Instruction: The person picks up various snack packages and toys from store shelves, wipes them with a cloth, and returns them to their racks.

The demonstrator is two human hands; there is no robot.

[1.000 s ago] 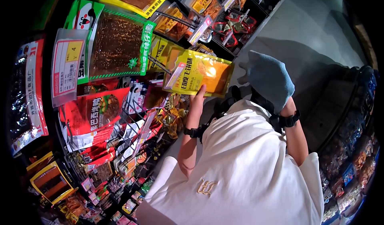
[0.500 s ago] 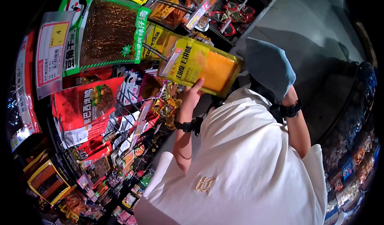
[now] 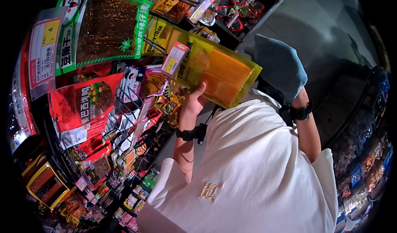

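Head view: I see the left hand pinch a flat, shiny yellow plastic packet, orange inside, tilted partly behind a pink-and-white price tag. Blue-grey cloth hides most of the right hand; I can't tell its grip.

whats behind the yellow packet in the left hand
Behind the front packet, part of a second packet, also yellow, shows at upper left. The left hand has its thumb in front; its fingertips are hidden, and whatever else lies directly behind is covered.
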